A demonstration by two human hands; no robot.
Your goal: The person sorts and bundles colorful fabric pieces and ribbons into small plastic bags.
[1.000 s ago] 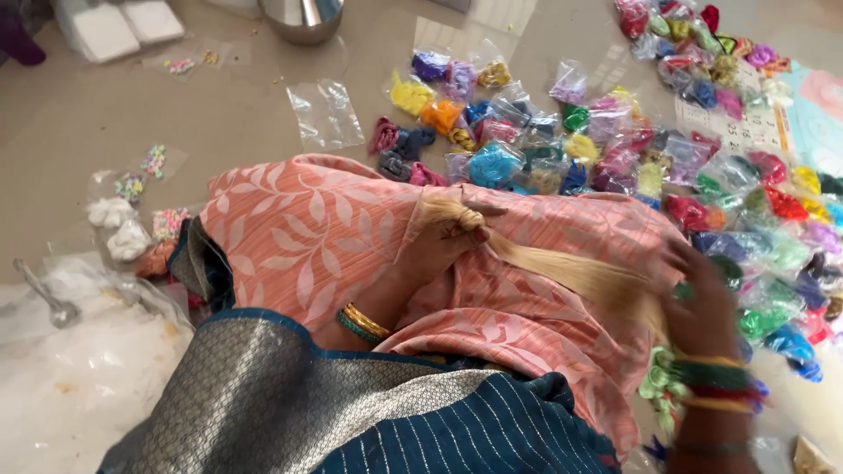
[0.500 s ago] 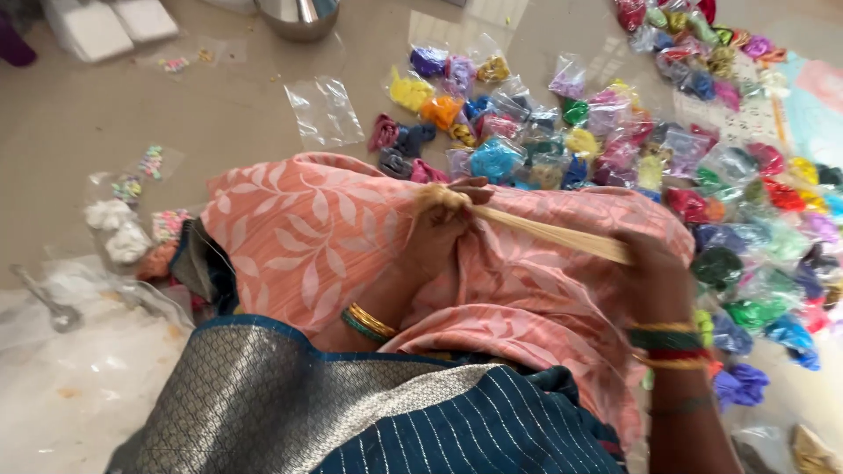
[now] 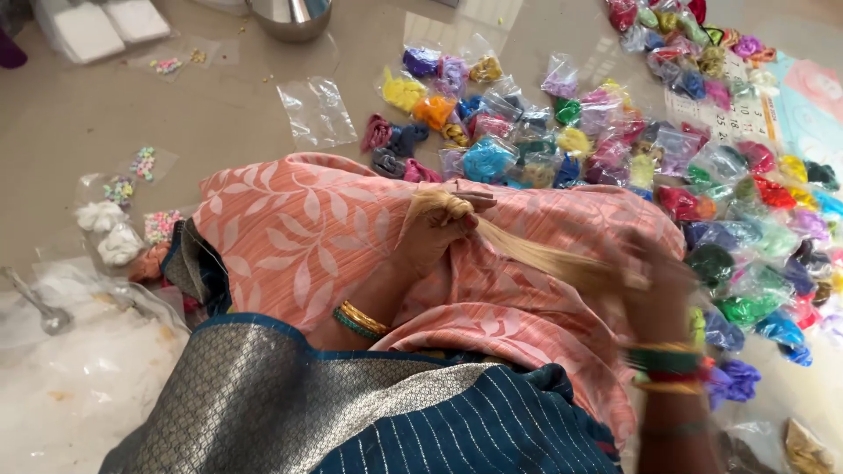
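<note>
My left hand (image 3: 435,237) rests on my lap over peach leaf-patterned cloth (image 3: 290,233), with pale golden thread (image 3: 536,254) wound around its fingers in a thick loop. The thread stretches to the right as a taut bundle. My right hand (image 3: 654,281), blurred with motion, grips the far end of that bundle. Gold and green bangles (image 3: 360,320) sit on my left wrist; green, red and gold bangles (image 3: 667,364) are on my right wrist.
Many small clear bags of coloured thread (image 3: 615,132) cover the floor ahead and to the right. An empty clear bag (image 3: 316,110) lies on the tile. A steel pot (image 3: 290,16) stands far back. White cotton and beads (image 3: 110,233) and a spoon (image 3: 35,303) are at left.
My right hand has swung up and leftward from the low right, then back out, pulling the thread bundle. The left hand has stayed on the lap holding the wound loop.
</note>
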